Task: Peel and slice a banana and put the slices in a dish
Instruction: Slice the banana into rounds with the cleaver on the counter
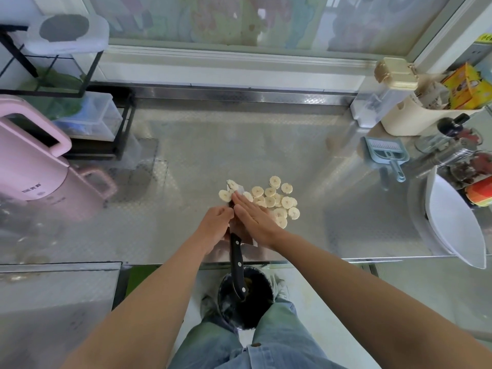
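Several pale banana slices (275, 202) lie loose on the steel counter (213, 145) in front of me. A knife with a black handle (237, 262) points away from me, its blade tip among the slices with a slice or two on it. My left hand (215, 226) is curled around the knife just ahead of the handle. My right hand (253, 219) lies flat with straight fingers along the right side of the blade, holding nothing. A white oval dish (452, 222) stands tilted at the counter's right edge, with no slices in it that I can see.
A pink appliance (32, 166) and a black wire rack (87, 107) fill the left side. A blue dustpan (386, 153), jars (458, 161) and a cream basket (415, 121) crowd the right. A black bin (245, 299) sits on the floor below the counter edge.
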### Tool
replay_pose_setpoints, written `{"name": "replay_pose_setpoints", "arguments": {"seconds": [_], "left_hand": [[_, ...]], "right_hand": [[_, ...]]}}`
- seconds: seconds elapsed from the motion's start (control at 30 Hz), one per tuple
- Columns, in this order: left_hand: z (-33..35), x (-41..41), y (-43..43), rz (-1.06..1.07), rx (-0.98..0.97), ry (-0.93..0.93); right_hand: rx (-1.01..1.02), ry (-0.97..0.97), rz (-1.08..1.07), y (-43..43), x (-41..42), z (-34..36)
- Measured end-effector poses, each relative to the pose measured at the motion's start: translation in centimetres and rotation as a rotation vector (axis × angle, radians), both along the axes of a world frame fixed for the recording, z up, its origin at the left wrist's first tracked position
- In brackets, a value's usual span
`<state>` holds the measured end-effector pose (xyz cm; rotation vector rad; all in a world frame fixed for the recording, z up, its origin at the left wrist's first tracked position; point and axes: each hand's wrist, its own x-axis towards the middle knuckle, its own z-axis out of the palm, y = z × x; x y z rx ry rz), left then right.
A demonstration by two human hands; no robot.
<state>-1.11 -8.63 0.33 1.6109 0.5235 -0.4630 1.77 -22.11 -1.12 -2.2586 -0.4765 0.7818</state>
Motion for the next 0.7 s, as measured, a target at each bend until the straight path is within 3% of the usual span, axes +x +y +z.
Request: {"name": "replay_pose_setpoints", "arguments": {"seconds": [0.13, 0.33, 0.57, 0.7], "left_hand": [[0.0, -0.2, 0.1, 0.01, 0.039, 0.0], [0.1, -0.3, 0.5, -0.042, -0.017, -0.01], [0.3, -0.8, 0.7, -0.031, 0.042, -0.006], [-0.2, -0.9, 1.4, -0.1, 0.047, 0.018]], "right_hand": [[-0.138, 0.028, -0.03, -0.6, 0.3, -0.6], [0.025, -0.051, 0.052, 0.6, 0.0, 1.0], [-0.118, -0.024, 0.023, -0.6, 0.2, 0.1], [0.073, -0.069, 0.012, 0.0, 0.1, 0.9]]}}
